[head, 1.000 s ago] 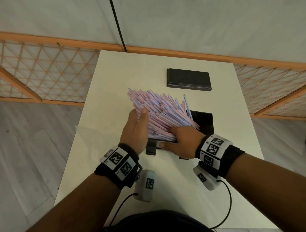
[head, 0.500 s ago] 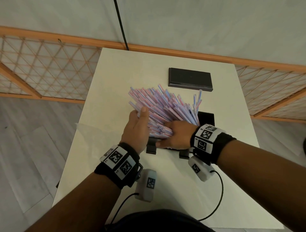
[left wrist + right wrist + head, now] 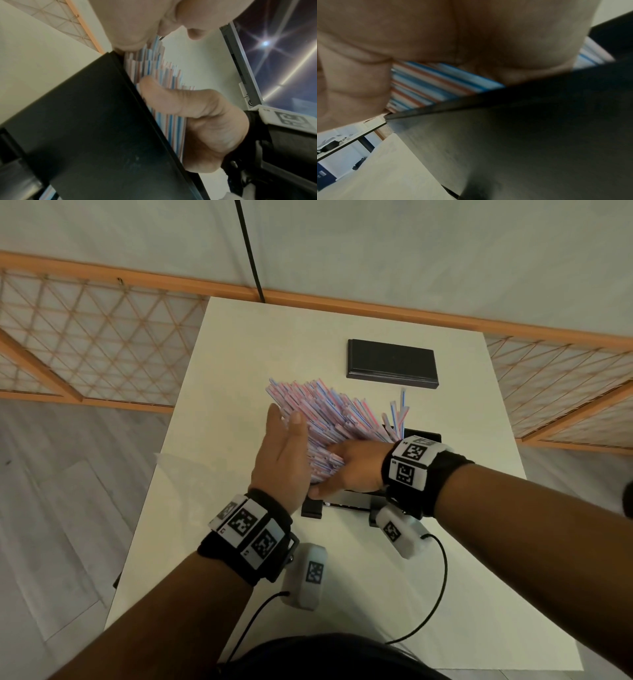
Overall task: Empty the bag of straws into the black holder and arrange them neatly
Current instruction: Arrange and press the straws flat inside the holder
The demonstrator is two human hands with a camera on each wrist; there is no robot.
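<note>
A thick bundle of pink, blue and white striped straws stands slanted to the far left in the black holder, which both hands mostly hide. My left hand presses its straight fingers flat against the bundle's left side. My right hand wraps the bundle's lower part, fingers over the top and thumb on the near side. The left wrist view shows that thumb lying on the straws just above the holder's wall. In the right wrist view my palm lies on the straws above the holder.
A flat black lid lies at the back of the white table. A few loose straws stick up at the holder's right end. A crumpled clear bag lies at the table's left edge. Wooden lattice panels flank the table.
My right hand has slid left along the bundle. My left hand has risen higher against the bundle's side. A few straws at the right have sprung free and stand more upright.
</note>
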